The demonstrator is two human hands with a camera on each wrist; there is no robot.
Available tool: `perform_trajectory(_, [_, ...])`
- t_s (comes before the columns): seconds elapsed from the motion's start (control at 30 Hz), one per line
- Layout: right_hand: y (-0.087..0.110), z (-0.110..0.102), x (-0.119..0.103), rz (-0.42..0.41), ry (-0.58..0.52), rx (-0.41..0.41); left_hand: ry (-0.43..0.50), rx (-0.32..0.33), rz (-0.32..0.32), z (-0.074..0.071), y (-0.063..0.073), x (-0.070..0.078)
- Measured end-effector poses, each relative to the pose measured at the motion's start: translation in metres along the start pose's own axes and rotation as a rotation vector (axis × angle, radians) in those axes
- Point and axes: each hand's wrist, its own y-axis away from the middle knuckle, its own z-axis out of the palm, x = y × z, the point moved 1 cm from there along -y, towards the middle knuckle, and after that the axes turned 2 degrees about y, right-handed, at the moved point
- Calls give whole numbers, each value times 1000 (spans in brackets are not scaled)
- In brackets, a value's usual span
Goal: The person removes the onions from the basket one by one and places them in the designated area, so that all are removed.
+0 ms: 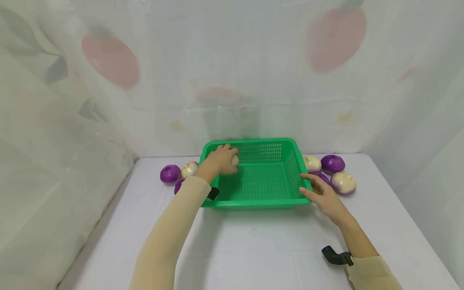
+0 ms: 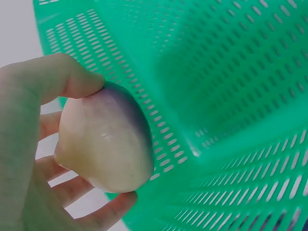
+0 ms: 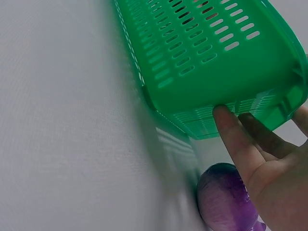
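Note:
My left hand reaches over the left part of a green plastic basket and holds a white-and-purple turnip. In the left wrist view, the thumb lies on its upper side and the fingers curl behind and below it, with the basket's slotted wall beyond. My right hand grips the basket's right rim near the front corner. Fingers press the outside of the slotted wall in the right wrist view, where a purple turnip sits just below the hand.
On the white table, several turnips lie right of the basket, among them a purple one and a pale one. Left of it are another purple turnip and a pale one. A patterned curtain hangs behind.

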Motion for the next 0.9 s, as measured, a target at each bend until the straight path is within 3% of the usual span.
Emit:
perform_trajectory(0.3, [-2,1,0,-6,16,18,44,62,23,-17,16,-13])
perform_trajectory(0.63, [-3,1,-1,0,71,30,114,110,-5,-31,39,-34])
perform_trajectory(0.9, [-3,3,-3,-2,15,27,145,146,7,-39,54,-47])
